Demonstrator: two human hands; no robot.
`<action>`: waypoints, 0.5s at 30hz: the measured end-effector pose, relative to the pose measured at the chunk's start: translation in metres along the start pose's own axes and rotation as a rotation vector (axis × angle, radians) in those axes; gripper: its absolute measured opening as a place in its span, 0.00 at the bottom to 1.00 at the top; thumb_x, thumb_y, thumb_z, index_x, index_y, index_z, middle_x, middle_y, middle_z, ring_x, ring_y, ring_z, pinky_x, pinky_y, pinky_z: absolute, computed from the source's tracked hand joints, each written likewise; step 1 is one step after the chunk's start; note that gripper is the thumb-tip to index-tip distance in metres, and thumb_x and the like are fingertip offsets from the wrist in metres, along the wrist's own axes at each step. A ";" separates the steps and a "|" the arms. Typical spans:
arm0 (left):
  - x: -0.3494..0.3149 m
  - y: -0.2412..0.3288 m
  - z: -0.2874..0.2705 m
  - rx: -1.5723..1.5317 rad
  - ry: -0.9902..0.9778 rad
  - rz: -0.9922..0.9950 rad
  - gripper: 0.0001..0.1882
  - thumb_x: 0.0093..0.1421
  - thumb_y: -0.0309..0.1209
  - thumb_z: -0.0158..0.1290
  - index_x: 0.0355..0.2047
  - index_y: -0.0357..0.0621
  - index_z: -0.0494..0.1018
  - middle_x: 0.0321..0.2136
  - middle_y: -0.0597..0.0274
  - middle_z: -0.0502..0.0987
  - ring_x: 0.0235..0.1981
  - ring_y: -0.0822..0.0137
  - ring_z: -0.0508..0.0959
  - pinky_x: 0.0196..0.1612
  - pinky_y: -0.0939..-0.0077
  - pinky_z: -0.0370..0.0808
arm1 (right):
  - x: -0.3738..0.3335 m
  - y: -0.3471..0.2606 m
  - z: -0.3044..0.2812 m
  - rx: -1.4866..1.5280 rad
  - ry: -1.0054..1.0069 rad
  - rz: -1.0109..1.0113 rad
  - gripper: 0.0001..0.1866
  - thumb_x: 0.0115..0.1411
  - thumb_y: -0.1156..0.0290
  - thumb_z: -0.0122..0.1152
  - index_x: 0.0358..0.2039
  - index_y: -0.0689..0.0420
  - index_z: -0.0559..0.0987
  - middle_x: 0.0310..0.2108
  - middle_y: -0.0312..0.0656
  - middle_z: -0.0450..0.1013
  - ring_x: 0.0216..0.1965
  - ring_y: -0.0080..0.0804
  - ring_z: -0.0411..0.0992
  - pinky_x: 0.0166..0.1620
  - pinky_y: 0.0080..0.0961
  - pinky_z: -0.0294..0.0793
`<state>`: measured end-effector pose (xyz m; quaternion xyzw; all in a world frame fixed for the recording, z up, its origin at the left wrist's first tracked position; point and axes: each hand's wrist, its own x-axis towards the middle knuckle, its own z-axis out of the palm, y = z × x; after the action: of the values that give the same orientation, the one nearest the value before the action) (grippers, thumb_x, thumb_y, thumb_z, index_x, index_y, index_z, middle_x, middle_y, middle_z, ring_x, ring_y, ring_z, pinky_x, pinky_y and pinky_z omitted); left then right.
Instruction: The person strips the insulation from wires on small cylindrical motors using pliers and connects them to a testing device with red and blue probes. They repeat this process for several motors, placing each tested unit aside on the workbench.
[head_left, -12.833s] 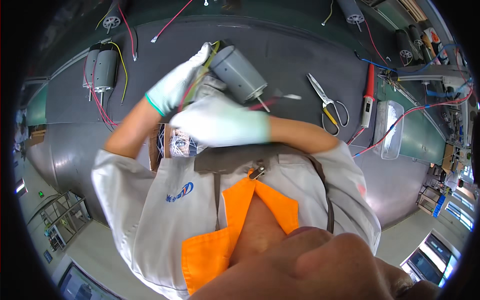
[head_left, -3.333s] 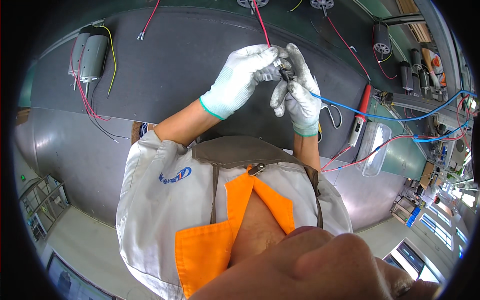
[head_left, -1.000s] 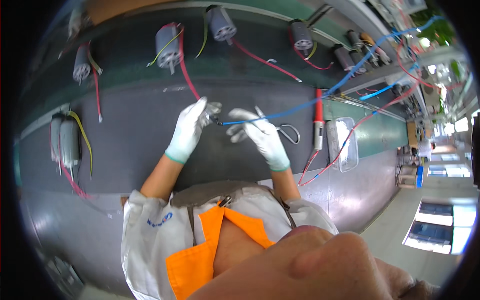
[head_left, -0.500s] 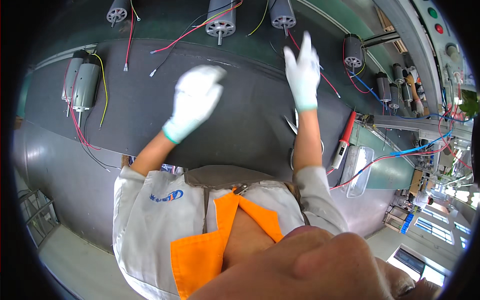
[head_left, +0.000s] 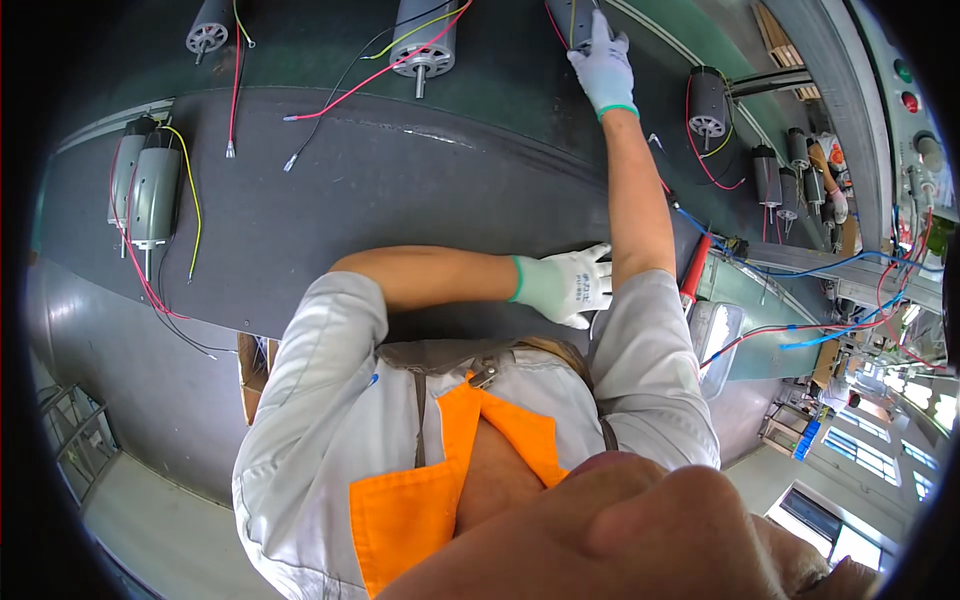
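Grey motor (head_left: 570, 24) lies at the top edge, farthest of the things touched. Nearest, a cardboard box (head_left: 252, 378) sits by the bench (head_left: 300, 200); its contents are unclear. The gloved left hand (head_left: 580, 285) is spread low, fingers apart; anything under its palm cannot be told. A clear plastic box (head_left: 737, 318), partly behind the right sleeve (head_left: 655, 350), holds something whitish. The right forearm (head_left: 640, 200) could knock the red-handled tool (head_left: 697, 268). Beyond, the gloved right hand (head_left: 604, 68) meets the motor, fingers outstretched, not wrapped round it; pushing could roll its round body.

Two motors (head_left: 155, 200) lie left on the counter (head_left: 290, 220), a box (head_left: 724, 335) right; a farther motor (head_left: 566, 22) adjoins the right hand (head_left: 604, 72).
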<state>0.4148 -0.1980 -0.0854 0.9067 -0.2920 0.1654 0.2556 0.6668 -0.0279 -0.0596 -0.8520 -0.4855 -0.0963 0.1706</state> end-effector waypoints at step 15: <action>-0.059 0.004 -0.078 -0.159 0.553 -0.569 0.19 0.67 0.36 0.52 0.55 0.41 0.75 0.47 0.51 0.81 0.50 0.51 0.78 0.56 0.59 0.74 | 0.037 0.057 0.010 0.238 -0.269 0.260 0.55 0.56 0.66 0.69 0.75 0.56 0.42 0.38 0.48 0.79 0.33 0.38 0.80 0.30 0.38 0.82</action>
<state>0.3550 -0.1307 -0.0469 0.8502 0.0386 0.3025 0.4292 0.7346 -0.0213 -0.0679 -0.8863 -0.3982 0.0993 0.2146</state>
